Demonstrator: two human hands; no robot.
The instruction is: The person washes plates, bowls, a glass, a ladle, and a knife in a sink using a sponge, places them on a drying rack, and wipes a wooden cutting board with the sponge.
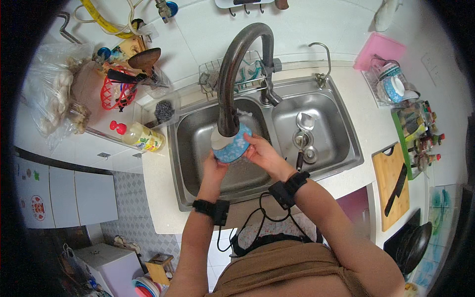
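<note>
A blue bowl with a pale flower pattern (233, 149) is tilted on its side under the dark faucet (227, 92), whose head hides part of its rim. My left hand (214, 167) grips the bowl from its lower left. On the other side, my right hand (260, 151) holds it with the thumb near the rim. Both hands are above the left basin (193, 148) of the steel double sink. Whether water is running is hard to tell, though a whitish patch shows in the basin behind the bowl.
A ladle (305, 122) lies in the right basin (334, 122) beside the drain. Left of the sink stand a dish soap bottle (143, 138) and a dark scouring pad (164, 111). A wire rack (246, 76) sits behind. Rightward, a knife (396, 189) lies on a cutting board (382, 174).
</note>
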